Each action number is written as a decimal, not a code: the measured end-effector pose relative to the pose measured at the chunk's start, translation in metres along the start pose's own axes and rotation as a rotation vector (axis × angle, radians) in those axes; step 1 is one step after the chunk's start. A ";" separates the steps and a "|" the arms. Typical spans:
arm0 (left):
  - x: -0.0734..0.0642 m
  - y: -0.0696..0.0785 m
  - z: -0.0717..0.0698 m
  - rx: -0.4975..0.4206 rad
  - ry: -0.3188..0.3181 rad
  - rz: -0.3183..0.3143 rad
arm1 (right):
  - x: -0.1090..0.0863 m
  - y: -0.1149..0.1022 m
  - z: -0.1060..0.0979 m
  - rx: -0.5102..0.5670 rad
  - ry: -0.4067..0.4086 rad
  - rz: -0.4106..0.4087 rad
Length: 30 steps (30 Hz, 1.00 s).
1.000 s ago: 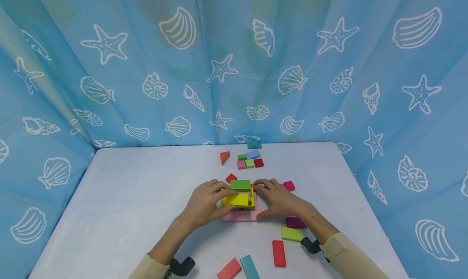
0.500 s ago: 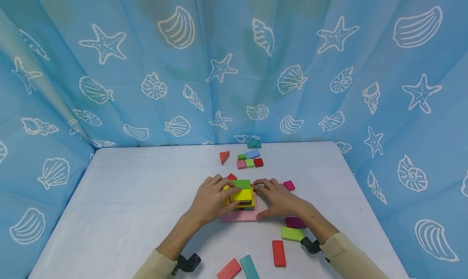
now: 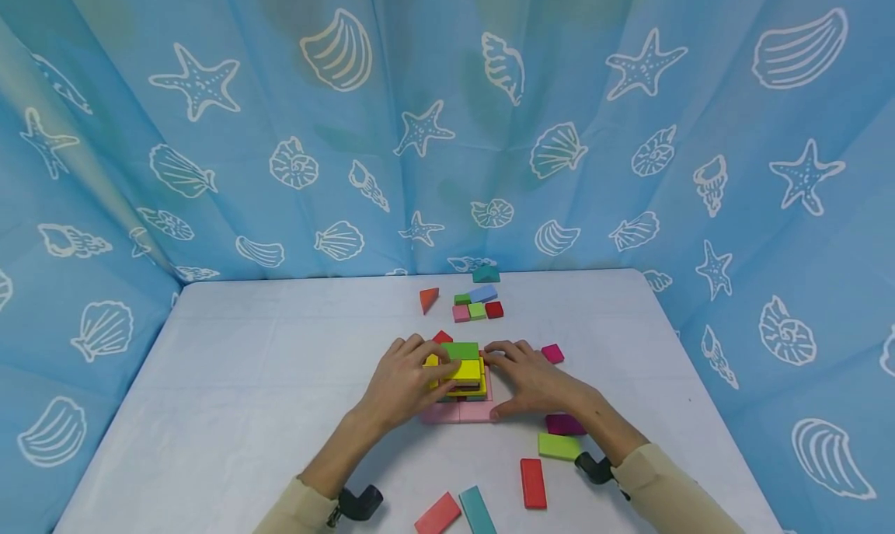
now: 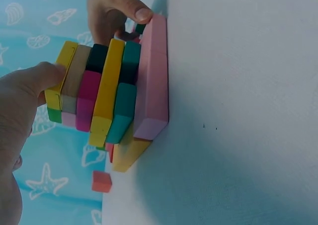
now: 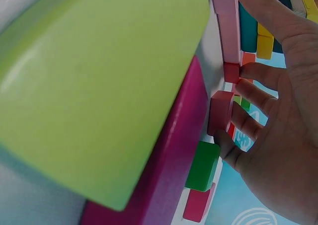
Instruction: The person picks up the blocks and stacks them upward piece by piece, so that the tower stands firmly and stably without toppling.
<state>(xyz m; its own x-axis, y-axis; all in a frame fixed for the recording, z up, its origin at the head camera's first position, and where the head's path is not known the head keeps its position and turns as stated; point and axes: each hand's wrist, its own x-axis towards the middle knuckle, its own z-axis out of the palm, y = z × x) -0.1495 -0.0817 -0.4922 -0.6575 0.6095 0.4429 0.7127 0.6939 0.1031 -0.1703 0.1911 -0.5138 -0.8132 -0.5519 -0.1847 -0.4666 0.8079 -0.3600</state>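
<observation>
A stack of coloured wooden blocks stands on a base of pink blocks [image 3: 477, 412], mid-table. My left hand [image 3: 401, 384] pinches the yellow block [image 3: 467, 369] on the top layer, with thumb in front and fingers behind. The left wrist view shows this yellow block lying on a natural-wood block [image 4: 76, 73], above magenta, dark green, yellow and teal blocks. Behind it lies a green block [image 3: 461, 350] on top. My right hand [image 3: 537, 379] rests beside the stack's right side, fingers loosely bent, its thumb at the pink base's front corner.
Near the right forearm lie a purple block [image 3: 564, 424], a lime block [image 3: 558, 446] and a red block [image 3: 533, 483]. Coral [image 3: 438, 513] and teal [image 3: 478, 511] blocks lie at the front. Several small blocks sit behind the stack, before a blue shell-patterned curtain [image 3: 280, 114].
My left hand has moved right with the yellow block, which now sits squarer over the stack in front of the green one. The right hand stays in place.
</observation>
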 end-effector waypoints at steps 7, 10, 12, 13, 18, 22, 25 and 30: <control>0.001 -0.001 0.002 -0.038 0.008 -0.010 | -0.001 0.000 -0.001 0.000 0.000 0.001; -0.001 -0.004 0.001 -0.166 0.002 -0.095 | 0.000 -0.001 -0.002 -0.004 0.000 0.005; -0.004 -0.009 0.002 -0.278 -0.010 -0.191 | 0.000 -0.002 -0.002 -0.004 0.000 0.011; -0.007 -0.013 0.003 -0.324 -0.027 -0.246 | 0.000 -0.002 -0.002 -0.003 0.000 0.012; -0.025 -0.035 0.015 -0.445 -0.204 -0.420 | -0.001 -0.005 -0.003 0.002 -0.002 0.020; -0.037 -0.043 0.025 -0.420 -0.356 -0.364 | -0.001 -0.005 -0.002 0.004 -0.002 0.024; -0.041 -0.045 0.028 -0.399 -0.391 -0.304 | 0.000 -0.005 -0.001 -0.003 -0.001 0.024; -0.041 -0.044 0.028 -0.386 -0.397 -0.287 | 0.001 -0.004 0.002 -0.027 0.005 0.033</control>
<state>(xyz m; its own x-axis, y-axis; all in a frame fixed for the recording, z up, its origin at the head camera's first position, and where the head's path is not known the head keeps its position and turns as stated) -0.1610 -0.1267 -0.5396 -0.8237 0.5670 -0.0075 0.4823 0.7075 0.5166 -0.1689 0.1870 -0.5146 -0.8301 -0.5238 -0.1913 -0.4487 0.8311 -0.3285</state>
